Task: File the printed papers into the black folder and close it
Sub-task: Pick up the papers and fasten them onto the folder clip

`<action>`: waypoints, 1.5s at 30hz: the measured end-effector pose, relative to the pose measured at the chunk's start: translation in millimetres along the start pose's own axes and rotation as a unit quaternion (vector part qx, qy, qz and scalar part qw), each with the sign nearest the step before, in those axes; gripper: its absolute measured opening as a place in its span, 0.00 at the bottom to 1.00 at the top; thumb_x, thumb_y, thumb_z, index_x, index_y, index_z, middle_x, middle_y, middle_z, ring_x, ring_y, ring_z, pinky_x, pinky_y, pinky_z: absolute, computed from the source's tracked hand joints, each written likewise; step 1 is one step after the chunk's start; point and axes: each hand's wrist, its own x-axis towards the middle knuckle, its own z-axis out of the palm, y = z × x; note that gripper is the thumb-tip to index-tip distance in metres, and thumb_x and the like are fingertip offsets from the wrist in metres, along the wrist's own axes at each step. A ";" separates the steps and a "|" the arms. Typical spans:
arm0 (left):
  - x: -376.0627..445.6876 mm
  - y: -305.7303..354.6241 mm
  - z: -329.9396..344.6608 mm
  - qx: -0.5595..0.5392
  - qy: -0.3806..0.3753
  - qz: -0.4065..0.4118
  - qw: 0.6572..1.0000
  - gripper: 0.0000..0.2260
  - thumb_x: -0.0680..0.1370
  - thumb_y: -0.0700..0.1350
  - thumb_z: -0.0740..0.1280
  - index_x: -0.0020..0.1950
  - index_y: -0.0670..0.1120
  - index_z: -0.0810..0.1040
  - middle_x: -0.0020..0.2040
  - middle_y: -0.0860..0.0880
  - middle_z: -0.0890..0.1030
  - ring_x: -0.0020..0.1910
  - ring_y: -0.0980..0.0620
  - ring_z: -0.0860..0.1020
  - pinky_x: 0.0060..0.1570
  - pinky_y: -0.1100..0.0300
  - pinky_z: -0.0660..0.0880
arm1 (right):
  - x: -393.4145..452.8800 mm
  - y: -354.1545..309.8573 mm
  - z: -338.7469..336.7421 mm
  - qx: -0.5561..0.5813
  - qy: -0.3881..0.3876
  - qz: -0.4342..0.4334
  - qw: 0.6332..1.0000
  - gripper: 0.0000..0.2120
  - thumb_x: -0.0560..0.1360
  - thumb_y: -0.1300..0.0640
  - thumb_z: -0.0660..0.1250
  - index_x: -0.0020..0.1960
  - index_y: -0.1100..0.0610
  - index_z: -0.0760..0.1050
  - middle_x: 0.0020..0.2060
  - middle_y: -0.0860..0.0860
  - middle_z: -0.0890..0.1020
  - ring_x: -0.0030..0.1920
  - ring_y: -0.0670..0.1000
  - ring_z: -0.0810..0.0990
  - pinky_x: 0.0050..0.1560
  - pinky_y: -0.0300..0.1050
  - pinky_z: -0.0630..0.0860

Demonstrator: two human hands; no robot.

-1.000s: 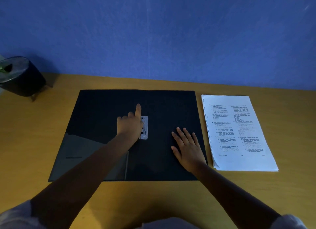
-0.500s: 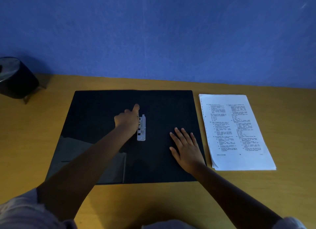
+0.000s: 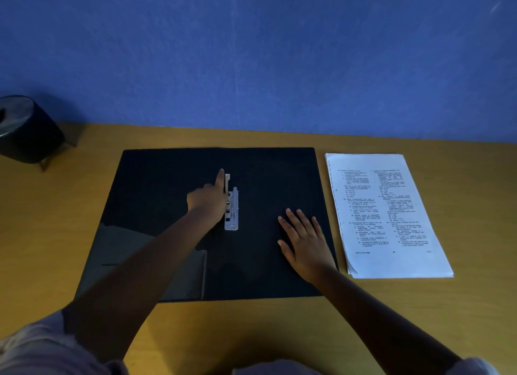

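Note:
The black folder (image 3: 167,184) lies open and flat on the wooden table. A metal clip (image 3: 232,216) sits at its spine. My left hand (image 3: 208,200) is at the clip with fingers curled and the index finger stretched along the clip's lever (image 3: 227,182), which stands raised. My right hand (image 3: 305,240) rests flat, fingers spread, on the folder's right half. The stack of printed papers (image 3: 386,215) lies on the table just right of the folder, touched by neither hand.
A dark round container (image 3: 25,128) stands at the far left by the blue wall (image 3: 251,53). The folder's left cover has a shiny pocket (image 3: 145,262) at its near corner. Bare wooden table (image 3: 279,332) lies in front of the folder.
The clip's lever has come up from flat beside my left index finger. My right hand has stayed pressed on the folder. The camera shifted slightly.

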 end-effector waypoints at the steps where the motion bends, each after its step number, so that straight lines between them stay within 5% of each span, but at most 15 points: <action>1: -2.0 -0.4 -0.4 -0.006 -0.002 -0.005 1.000 0.28 0.81 0.47 0.53 0.77 0.49 0.42 0.42 0.46 0.74 0.31 0.52 0.71 0.28 0.58 0.64 | 0.0 -0.1 -0.5 0.000 0.000 -0.001 1.000 0.29 0.76 0.40 0.41 0.74 0.49 0.52 0.76 0.50 0.56 0.75 0.51 0.47 0.72 0.51 0.41; 5: -14.6 -0.1 -3.2 -0.051 0.022 -0.017 0.998 0.28 0.81 0.47 0.55 0.77 0.45 0.45 0.45 0.44 0.76 0.31 0.51 0.72 0.28 0.58 0.67 | -0.7 -0.1 -1.5 0.007 0.002 -0.003 1.000 0.29 0.76 0.41 0.42 0.74 0.50 0.53 0.75 0.50 0.56 0.75 0.51 0.48 0.73 0.51 0.41; 9: -28.3 5.2 -4.1 -0.131 0.225 0.080 0.962 0.23 0.76 0.40 0.63 0.70 0.38 0.66 0.53 0.39 0.78 0.34 0.45 0.77 0.30 0.55 0.71 | -0.7 0.0 -2.5 0.020 0.008 0.000 1.000 0.29 0.76 0.41 0.42 0.74 0.49 0.53 0.75 0.50 0.57 0.75 0.50 0.47 0.72 0.51 0.41; 12: -40.3 24.5 -10.2 -0.192 0.269 0.126 0.935 0.19 0.74 0.37 0.64 0.65 0.38 0.71 0.53 0.40 0.78 0.37 0.46 0.79 0.31 0.56 0.73 | 0.3 -2.0 -7.8 0.058 0.003 -0.001 0.998 0.27 0.78 0.43 0.47 0.74 0.49 0.53 0.76 0.49 0.55 0.76 0.49 0.46 0.73 0.49 0.38; 17: -66.8 70.2 -8.6 -0.287 0.166 0.153 0.931 0.18 0.77 0.38 0.61 0.67 0.42 0.70 0.60 0.44 0.73 0.48 0.50 0.77 0.41 0.63 0.70 | -9.4 9.4 -35.4 0.171 0.135 0.062 0.974 0.22 0.77 0.53 0.60 0.71 0.53 0.63 0.72 0.51 0.64 0.74 0.51 0.57 0.74 0.50 0.53; 22: -90.2 121.9 21.1 -0.313 -0.017 0.219 0.924 0.15 0.79 0.43 0.59 0.66 0.44 0.69 0.64 0.47 0.68 0.47 0.54 0.73 0.43 0.64 0.68 | -17.5 66.8 -47.9 0.162 0.125 0.174 0.963 0.22 0.77 0.52 0.60 0.70 0.55 0.64 0.71 0.56 0.66 0.72 0.56 0.60 0.71 0.56 0.58; 26: -98.2 160.2 25.0 -0.376 -0.101 0.145 0.909 0.18 0.80 0.44 0.58 0.70 0.43 0.65 0.68 0.46 0.65 0.55 0.51 0.75 0.51 0.59 0.73 | -27.4 117.3 -62.3 0.153 0.140 0.263 0.942 0.22 0.76 0.53 0.63 0.68 0.59 0.66 0.67 0.61 0.69 0.69 0.62 0.65 0.69 0.60 0.61; 29: -94.5 182.2 20.9 -0.430 -0.155 0.077 0.886 0.19 0.80 0.42 0.56 0.71 0.41 0.64 0.71 0.43 0.64 0.44 0.55 0.75 0.39 0.68 0.70 | -34.4 148.1 -74.6 0.169 0.129 0.348 0.913 0.24 0.76 0.52 0.63 0.68 0.59 0.64 0.67 0.63 0.69 0.67 0.65 0.65 0.67 0.60 0.62; 32: -88.6 196.6 20.0 -0.474 -0.179 0.035 0.861 0.15 0.78 0.40 0.56 0.61 0.34 0.71 0.61 0.36 0.72 0.29 0.58 0.67 0.21 0.72 0.62 | -40.1 172.7 -83.7 0.191 0.106 0.388 0.895 0.26 0.75 0.52 0.63 0.70 0.60 0.61 0.68 0.64 0.67 0.68 0.65 0.64 0.66 0.60 0.62; 35: -85.8 205.6 14.0 -0.508 -0.194 -0.003 0.839 0.11 0.78 0.40 0.57 0.35 0.44 0.66 0.36 0.47 0.69 0.27 0.56 0.62 0.25 0.66 0.59 | -44.2 188.1 -90.4 0.210 0.106 0.407 0.883 0.26 0.76 0.52 0.62 0.69 0.62 0.60 0.66 0.65 0.69 0.65 0.66 0.67 0.62 0.59 0.67; 42: -82.1 224.4 12.1 -0.544 -0.244 -0.057 0.800 0.13 0.78 0.42 0.57 0.34 0.50 0.65 0.37 0.50 0.72 0.34 0.54 0.70 0.34 0.63 0.66 | -49.0 204.3 -80.2 0.238 0.095 0.428 0.867 0.29 0.76 0.51 0.62 0.70 0.64 0.57 0.64 0.66 0.71 0.64 0.66 0.70 0.61 0.60 0.70; 45: -80.5 232.9 9.8 -0.553 -0.235 -0.085 0.795 0.15 0.79 0.41 0.57 0.32 0.50 0.65 0.34 0.51 0.69 0.30 0.56 0.67 0.28 0.66 0.64 | -45.7 209.3 -80.6 0.261 0.121 0.454 0.843 0.32 0.75 0.51 0.62 0.71 0.65 0.53 0.65 0.66 0.71 0.66 0.66 0.68 0.63 0.58 0.66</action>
